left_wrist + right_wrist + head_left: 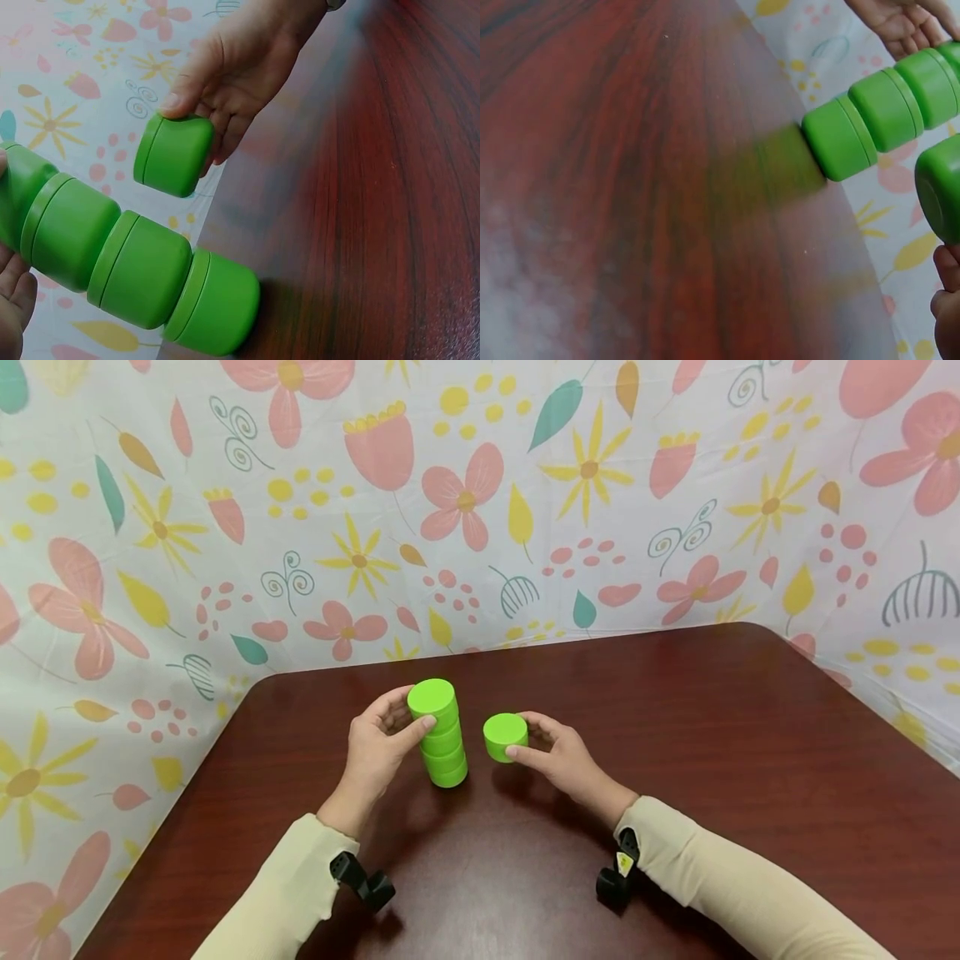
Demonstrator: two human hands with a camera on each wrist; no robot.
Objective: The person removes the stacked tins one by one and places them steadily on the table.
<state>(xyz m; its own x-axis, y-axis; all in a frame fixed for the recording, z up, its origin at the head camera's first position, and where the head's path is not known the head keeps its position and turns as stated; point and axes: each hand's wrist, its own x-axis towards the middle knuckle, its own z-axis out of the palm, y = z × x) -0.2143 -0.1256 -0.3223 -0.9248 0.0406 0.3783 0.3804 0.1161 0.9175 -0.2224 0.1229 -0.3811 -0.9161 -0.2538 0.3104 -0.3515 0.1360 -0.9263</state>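
Note:
A stack of several lidded round green jars stands upright on the table, left of centre. My left hand is at the top of it, thumb and fingers round the uppermost jar. To the right of the stack, my right hand pinches a single green jar between thumb and fingers. This jar hangs above the table, lid up, apart from the stack; the left wrist view shows a gap between the held jar and the stacked jars.
The dark red-brown wooden table has a glossy top that reflects the stack. A white cloth printed with flowers and leaves hangs behind and beside it. Black wrist cameras are strapped on both forearms over cream sleeves.

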